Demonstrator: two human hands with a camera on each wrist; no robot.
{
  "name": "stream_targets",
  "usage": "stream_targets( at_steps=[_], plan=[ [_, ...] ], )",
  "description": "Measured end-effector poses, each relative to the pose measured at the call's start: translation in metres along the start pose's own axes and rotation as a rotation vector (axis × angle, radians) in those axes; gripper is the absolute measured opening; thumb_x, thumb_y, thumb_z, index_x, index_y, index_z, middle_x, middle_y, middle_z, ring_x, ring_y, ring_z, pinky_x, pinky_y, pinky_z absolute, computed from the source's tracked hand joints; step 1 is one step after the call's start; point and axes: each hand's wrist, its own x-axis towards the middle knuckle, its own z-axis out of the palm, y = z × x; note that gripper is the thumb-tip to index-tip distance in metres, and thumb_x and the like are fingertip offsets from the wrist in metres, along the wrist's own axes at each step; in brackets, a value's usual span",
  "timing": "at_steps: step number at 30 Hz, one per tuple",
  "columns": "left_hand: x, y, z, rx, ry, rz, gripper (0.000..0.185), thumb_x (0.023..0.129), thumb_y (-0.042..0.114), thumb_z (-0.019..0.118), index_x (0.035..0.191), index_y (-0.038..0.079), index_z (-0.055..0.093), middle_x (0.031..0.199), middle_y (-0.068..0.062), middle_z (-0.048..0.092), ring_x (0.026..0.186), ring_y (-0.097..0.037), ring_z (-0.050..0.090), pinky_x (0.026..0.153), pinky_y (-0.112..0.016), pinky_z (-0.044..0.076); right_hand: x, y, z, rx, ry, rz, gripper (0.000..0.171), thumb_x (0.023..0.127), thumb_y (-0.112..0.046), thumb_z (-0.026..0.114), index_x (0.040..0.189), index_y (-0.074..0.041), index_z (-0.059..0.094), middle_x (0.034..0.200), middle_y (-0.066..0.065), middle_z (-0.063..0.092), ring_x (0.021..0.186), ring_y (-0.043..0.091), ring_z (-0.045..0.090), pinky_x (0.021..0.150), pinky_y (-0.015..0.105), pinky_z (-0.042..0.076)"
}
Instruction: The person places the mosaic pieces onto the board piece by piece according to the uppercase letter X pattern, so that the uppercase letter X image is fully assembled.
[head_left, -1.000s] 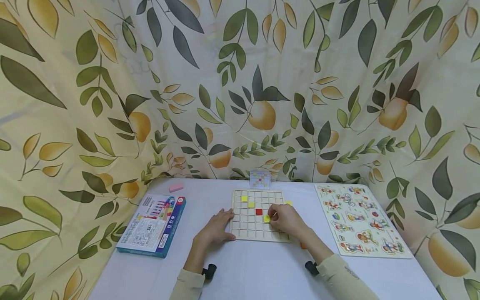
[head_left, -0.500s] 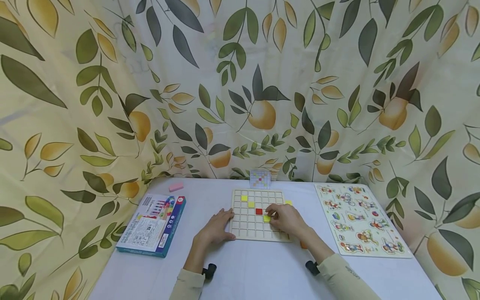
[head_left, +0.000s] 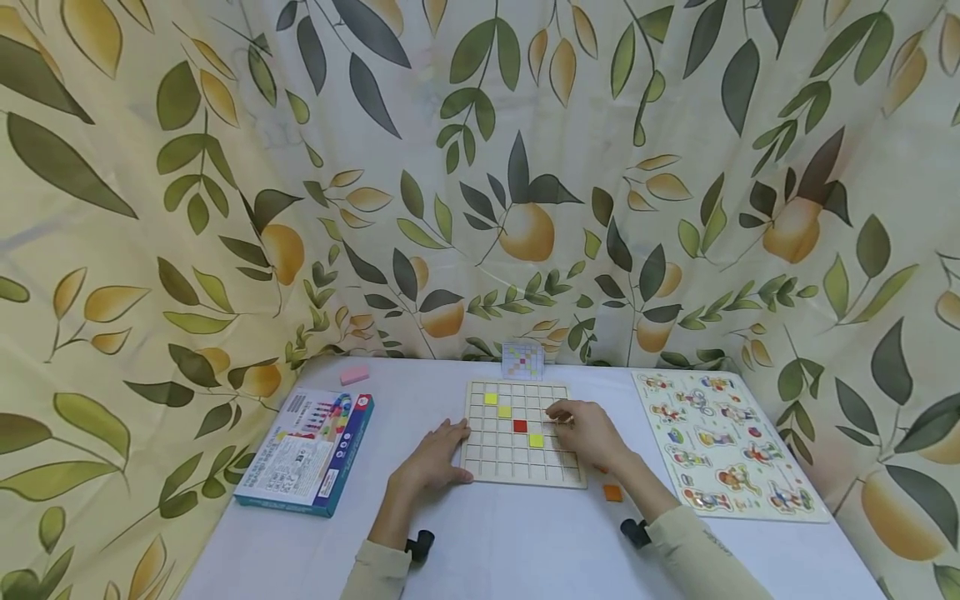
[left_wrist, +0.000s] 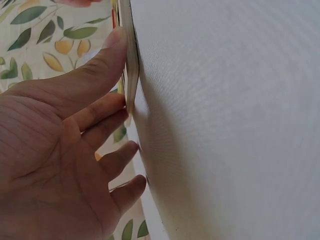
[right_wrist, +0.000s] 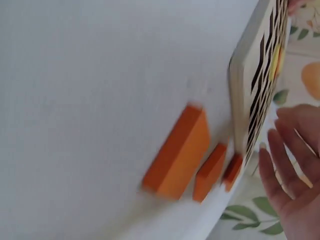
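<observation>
The left hand [head_left: 431,457] is resting with straight fingers [left_wrist: 107,55] against the grid board's [head_left: 522,437] left edge; the right hand [head_left: 588,432] is hovering over the board, fingers loosely spread, holding nothing.

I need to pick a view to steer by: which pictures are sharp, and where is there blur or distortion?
Head view: evenly lit, sharp on the grid board, wide-angle bending at the edges. Left wrist view: sharp on the left hand, soft shadow under the board edge. Right wrist view: motion-blurred, orange blocks smeared, right hand soft.
</observation>
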Motion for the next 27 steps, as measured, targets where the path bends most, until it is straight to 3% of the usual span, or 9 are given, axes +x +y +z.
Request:
stream_targets(
  at_steps=[5, 9, 15, 27],
  plan=[
    [0.0, 0.0, 0.001, 0.008, 0.01, -0.002, 0.082, 0.083, 0.026, 0.089, 0.152, 0.006, 0.052, 0.166, -0.009, 0.039, 0.158, -0.035, 0.024, 0.127, -0.056, 0.023, 0.006, 0.017, -0.01, -0.015, 0.093, 0.053, 0.021, 0.092, -0.008, 0.076, 0.113, -0.01, 0.076, 0.103, 0.003, 0.076, 0.098, 0.023, 0.07, 0.087, 0.047, 0.059],
    [0.0, 0.0, 0.002, 0.0, 0.007, -0.003, 0.082, 0.083, 0.026, 0.089, 0.153, 0.006, 0.051, 0.167, -0.009, 0.038, 0.158, -0.035, 0.024, 0.127, -0.055, 0.022, 0.012, 0.026, -0.018, -0.041, 0.11, 0.132, 0.02, 0.092, -0.011, 0.077, 0.112, -0.009, 0.076, 0.105, 0.008, 0.075, 0.099, 0.026, 0.069, 0.085, 0.048, 0.058],
    [0.001, -0.001, 0.002, 0.004, 0.003, -0.007, 0.082, 0.084, 0.028, 0.088, 0.154, 0.007, 0.05, 0.168, -0.008, 0.037, 0.158, -0.034, 0.023, 0.127, -0.055, 0.022, 0.022, 0.037, -0.021, -0.069, 0.056, 0.189, 0.025, 0.089, -0.011, 0.077, 0.114, -0.006, 0.075, 0.109, 0.011, 0.075, 0.093, 0.025, 0.066, 0.08, 0.045, 0.057],
    [0.002, -0.003, 0.003, 0.006, -0.003, -0.01, 0.083, 0.084, 0.03, 0.089, 0.154, 0.008, 0.05, 0.168, -0.007, 0.037, 0.158, -0.034, 0.023, 0.128, -0.055, 0.022, 0.03, 0.042, -0.022, -0.118, -0.021, 0.217, 0.034, 0.083, -0.009, 0.081, 0.115, -0.004, 0.073, 0.103, 0.01, 0.075, 0.09, 0.024, 0.066, 0.079, 0.043, 0.057]
  ],
)
